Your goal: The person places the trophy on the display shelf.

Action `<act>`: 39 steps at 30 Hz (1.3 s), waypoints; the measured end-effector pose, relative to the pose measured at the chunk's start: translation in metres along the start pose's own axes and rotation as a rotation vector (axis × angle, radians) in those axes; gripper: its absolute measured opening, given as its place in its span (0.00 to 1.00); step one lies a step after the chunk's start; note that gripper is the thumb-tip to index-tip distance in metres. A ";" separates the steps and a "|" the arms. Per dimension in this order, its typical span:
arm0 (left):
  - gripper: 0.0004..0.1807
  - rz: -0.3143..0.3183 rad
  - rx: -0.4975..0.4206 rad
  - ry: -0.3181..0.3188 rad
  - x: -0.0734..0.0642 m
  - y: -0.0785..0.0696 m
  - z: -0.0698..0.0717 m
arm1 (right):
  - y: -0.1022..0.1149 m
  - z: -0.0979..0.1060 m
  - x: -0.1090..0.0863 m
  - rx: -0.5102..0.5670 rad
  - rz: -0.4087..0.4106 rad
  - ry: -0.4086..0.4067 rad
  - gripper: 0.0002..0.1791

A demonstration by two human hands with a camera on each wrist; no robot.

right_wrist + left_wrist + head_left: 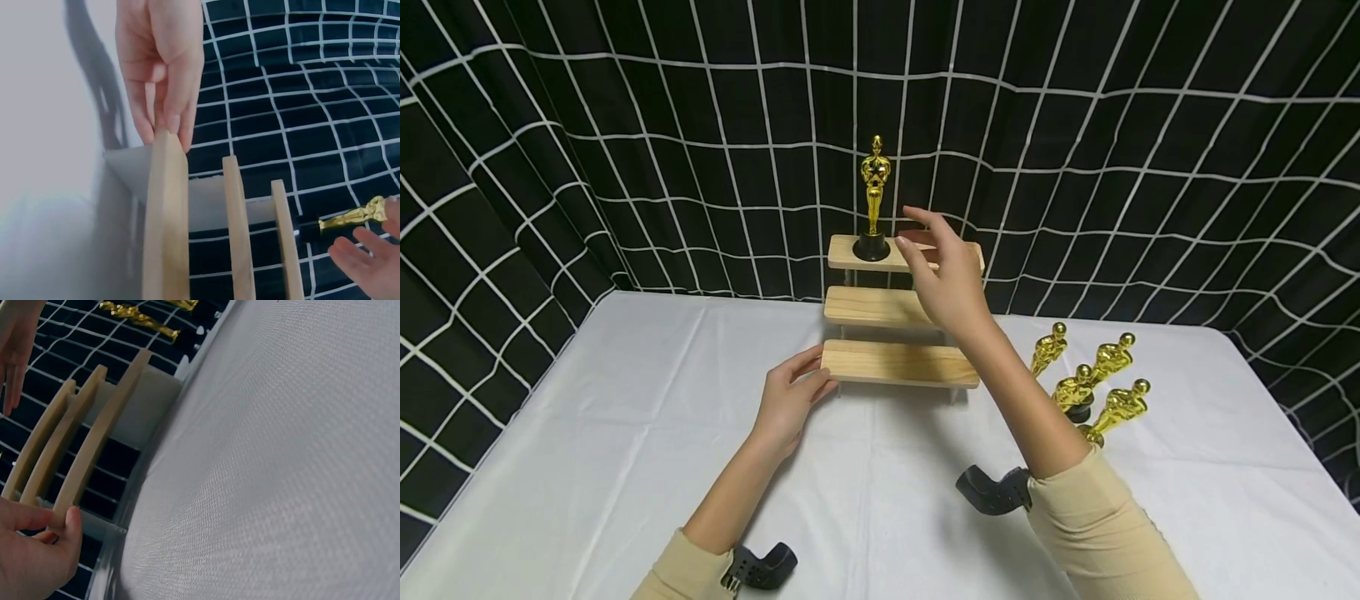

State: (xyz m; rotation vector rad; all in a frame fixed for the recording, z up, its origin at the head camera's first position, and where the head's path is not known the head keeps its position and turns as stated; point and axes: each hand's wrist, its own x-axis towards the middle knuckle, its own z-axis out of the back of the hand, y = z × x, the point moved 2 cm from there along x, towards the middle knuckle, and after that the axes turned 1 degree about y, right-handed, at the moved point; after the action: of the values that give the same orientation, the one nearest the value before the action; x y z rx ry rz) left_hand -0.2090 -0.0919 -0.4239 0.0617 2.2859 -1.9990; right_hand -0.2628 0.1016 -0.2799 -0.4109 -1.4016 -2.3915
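A three-tier wooden display stand point(895, 362) stands on the table, its plank shelves rising toward the back. My left hand point(787, 400) pinches the left end of the lowest plank between thumb and fingers, as the left wrist view also shows point(47, 544). On the left part of the top plank, a gold statuette point(875, 187) stands upright on its black base. Just right of it hovers my right hand point(951, 279), fingers loosely bent and apart from the statuette. The right wrist view shows a gap between this hand point(369, 259) and the gold figure point(356, 215).
Several more gold statuettes point(1123, 404) stand grouped on the white tablecloth point(647, 450) to the right, partly behind my right forearm. A black curtain with a white grid point(700, 150) hangs close behind the stand. Black wrist mounts point(992, 490) jut from both sleeves.
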 end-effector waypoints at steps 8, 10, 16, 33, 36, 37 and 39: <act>0.26 0.006 -0.002 -0.001 0.001 0.000 0.000 | -0.002 0.002 -0.027 0.008 0.015 0.018 0.22; 0.26 0.004 -0.004 0.000 0.001 0.000 0.000 | -0.003 0.003 -0.034 0.006 0.015 0.010 0.21; 0.27 0.006 -0.002 -0.001 0.002 0.001 0.000 | -0.007 0.006 -0.054 -0.018 0.016 -0.019 0.18; 0.26 0.004 -0.026 0.004 0.001 0.001 0.000 | -0.015 0.027 -0.106 -0.095 0.054 -0.122 0.16; 0.26 0.002 -0.025 0.004 0.002 0.002 0.000 | -0.015 0.032 -0.115 -0.110 0.073 -0.160 0.16; 0.26 0.001 -0.024 0.005 0.001 0.002 0.000 | -0.015 0.033 -0.117 -0.117 0.077 -0.173 0.15; 0.26 0.003 -0.022 0.003 0.001 0.002 0.000 | -0.015 0.037 -0.123 -0.141 0.085 -0.199 0.15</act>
State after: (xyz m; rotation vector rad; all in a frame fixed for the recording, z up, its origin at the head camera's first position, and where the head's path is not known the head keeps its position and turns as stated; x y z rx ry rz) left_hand -0.2099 -0.0921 -0.4256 0.0671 2.3077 -1.9734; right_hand -0.1557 0.1581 -0.3244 -0.7487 -1.2694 -2.4421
